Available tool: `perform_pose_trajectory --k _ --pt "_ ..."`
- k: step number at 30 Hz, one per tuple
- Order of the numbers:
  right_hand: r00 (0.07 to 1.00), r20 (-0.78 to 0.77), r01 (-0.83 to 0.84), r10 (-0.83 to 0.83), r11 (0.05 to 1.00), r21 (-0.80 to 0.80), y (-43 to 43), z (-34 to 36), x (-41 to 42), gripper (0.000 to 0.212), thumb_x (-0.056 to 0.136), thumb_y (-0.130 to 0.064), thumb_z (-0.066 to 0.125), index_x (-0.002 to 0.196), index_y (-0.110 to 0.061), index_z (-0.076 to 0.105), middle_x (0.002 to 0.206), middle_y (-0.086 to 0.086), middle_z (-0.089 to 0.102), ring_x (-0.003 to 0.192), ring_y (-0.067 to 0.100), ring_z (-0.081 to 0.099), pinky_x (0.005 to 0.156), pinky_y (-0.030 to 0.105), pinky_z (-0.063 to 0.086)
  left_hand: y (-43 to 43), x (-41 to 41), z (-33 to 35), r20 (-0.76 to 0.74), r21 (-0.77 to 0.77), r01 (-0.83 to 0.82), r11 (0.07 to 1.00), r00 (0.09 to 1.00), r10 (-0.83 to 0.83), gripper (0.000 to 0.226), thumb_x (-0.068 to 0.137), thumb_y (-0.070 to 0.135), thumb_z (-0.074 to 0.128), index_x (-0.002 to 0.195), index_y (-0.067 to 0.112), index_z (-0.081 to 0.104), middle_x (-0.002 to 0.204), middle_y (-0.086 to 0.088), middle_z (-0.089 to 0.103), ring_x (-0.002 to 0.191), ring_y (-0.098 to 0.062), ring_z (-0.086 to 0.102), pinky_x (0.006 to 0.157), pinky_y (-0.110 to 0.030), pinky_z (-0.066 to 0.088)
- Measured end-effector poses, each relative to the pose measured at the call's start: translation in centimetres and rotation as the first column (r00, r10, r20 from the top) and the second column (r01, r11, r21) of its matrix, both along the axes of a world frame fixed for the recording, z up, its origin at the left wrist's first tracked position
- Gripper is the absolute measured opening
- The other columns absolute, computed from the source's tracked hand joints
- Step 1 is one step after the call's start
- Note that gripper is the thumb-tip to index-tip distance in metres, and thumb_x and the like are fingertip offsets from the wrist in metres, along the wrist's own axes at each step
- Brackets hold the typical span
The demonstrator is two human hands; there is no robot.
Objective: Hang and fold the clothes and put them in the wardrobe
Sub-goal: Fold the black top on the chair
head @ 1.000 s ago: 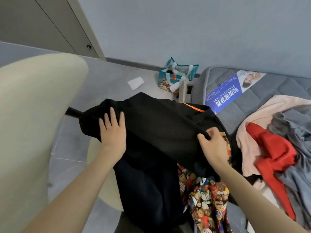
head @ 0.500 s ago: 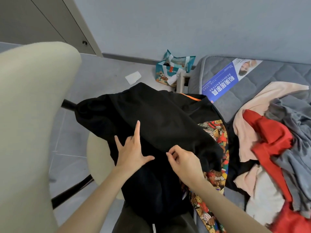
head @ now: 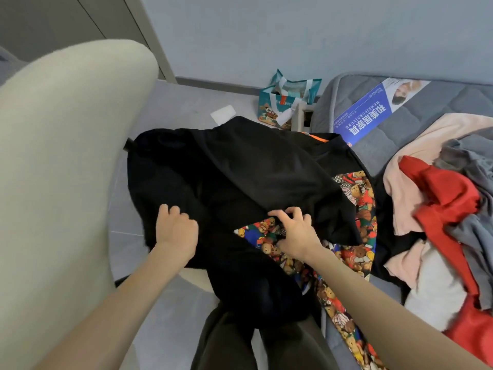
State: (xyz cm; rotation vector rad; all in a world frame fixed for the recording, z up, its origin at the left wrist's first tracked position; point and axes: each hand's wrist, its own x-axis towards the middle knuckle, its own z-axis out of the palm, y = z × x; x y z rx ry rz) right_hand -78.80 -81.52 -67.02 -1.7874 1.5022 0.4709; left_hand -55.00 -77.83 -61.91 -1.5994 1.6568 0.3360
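A large black garment (head: 240,169) lies spread over a cream chair seat and the bed's edge, in the middle of the head view. My left hand (head: 176,233) is closed on its lower left part. My right hand (head: 296,233) grips the black cloth's lower edge, over a bear-print cloth (head: 357,198) that shows beneath. On the right lies a heap of clothes: a red piece (head: 448,198), a pink one (head: 408,166) and grey ones (head: 474,236).
A cream chair back (head: 58,182) fills the left side. The grey mattress (head: 437,108) carries a blue leaflet (head: 370,113). A teal bag (head: 288,100) and a white paper (head: 222,114) lie on the floor by the wall. A wardrobe door (head: 53,20) is at top left.
My left hand went from flat on the cloth to closed on its lower left part. My right hand moved left and lifted the black edge, so the bear-print cloth shows.
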Motion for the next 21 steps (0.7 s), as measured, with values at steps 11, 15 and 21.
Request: perform_pose_trajectory --k 11,15,21 --pt "0.887 -0.443 -0.055 -0.131 0.922 -0.384 1.4 -0.5 -1.6 0.104 0.081 -0.023 0.070 0.149 -0.042 -0.006 0.155 0.013 0.010 0.139 0.051 0.012 0.110 0.066 0.006 0.7 -1.2 0.4 -0.233 -0.020 -0.065 0.998 0.971 0.059 0.050 0.094 0.020 0.048 0.142 0.021 0.037 0.138 -0.005 0.041 0.126 -0.024 0.041 0.101 -0.038 0.036" --pt "0.943 -0.332 -0.139 0.009 0.918 -0.371 0.9 -0.6 -4.2 0.079 0.088 -0.006 0.054 0.148 -0.037 0.012 0.127 0.007 0.046 0.111 0.032 0.051 0.097 0.044 0.040 0.7 -4.1 -1.0 -0.450 -0.185 -0.119 0.975 0.893 0.024 0.061 0.096 0.023 0.048 0.149 0.022 0.019 0.145 -0.003 0.035 0.122 -0.020 0.045 0.089 -0.031 0.042" --pt "0.978 -0.191 -0.146 0.081 0.923 -0.355 5.1 0.1 -4.9 0.053 0.089 -0.019 0.053 0.139 -0.029 0.041 0.127 0.003 0.048 0.118 0.027 0.048 0.095 0.040 0.037 0.8 -7.2 -1.9 -0.557 -0.255 -0.116 0.960 0.829 -0.048 0.079 0.093 0.016 0.055 0.152 0.025 0.004 0.159 -0.003 0.012 0.143 -0.023 0.021 0.103 -0.034 0.040"
